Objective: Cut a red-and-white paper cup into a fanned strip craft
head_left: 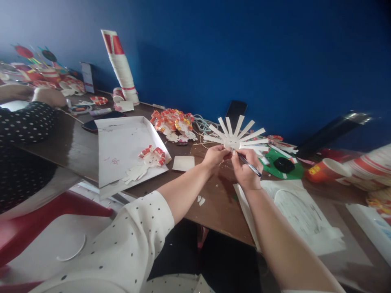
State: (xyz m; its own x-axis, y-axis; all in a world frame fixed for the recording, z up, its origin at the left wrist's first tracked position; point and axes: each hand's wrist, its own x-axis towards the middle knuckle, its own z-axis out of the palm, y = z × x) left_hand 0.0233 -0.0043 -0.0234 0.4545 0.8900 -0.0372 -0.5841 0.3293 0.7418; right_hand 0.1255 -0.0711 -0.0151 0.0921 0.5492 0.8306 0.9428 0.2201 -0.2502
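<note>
A white paper cutout (232, 143) with long strips fanned out from a round middle is pinched at its lower edge by my left hand (215, 156). Small dark marks like a face show on the round part. My right hand (248, 169) grips a pen (252, 166), its tip end close to the cutout's lower edge and hidden by the fingers. Both hands meet above the brown table (214, 211). To the left, a finished-looking paper figure (152, 158) with red-and-white curls lies on a white box lid (122, 142).
A pile of red and orange curled paper figures (172, 122) sits behind. Tall stacked paper cups (122, 69) lean by the wall; more cups (372, 167) lie right. Drawn-on paper sheets (301, 211) are beside my right arm. Another person's dotted sleeve (30, 122) is at left.
</note>
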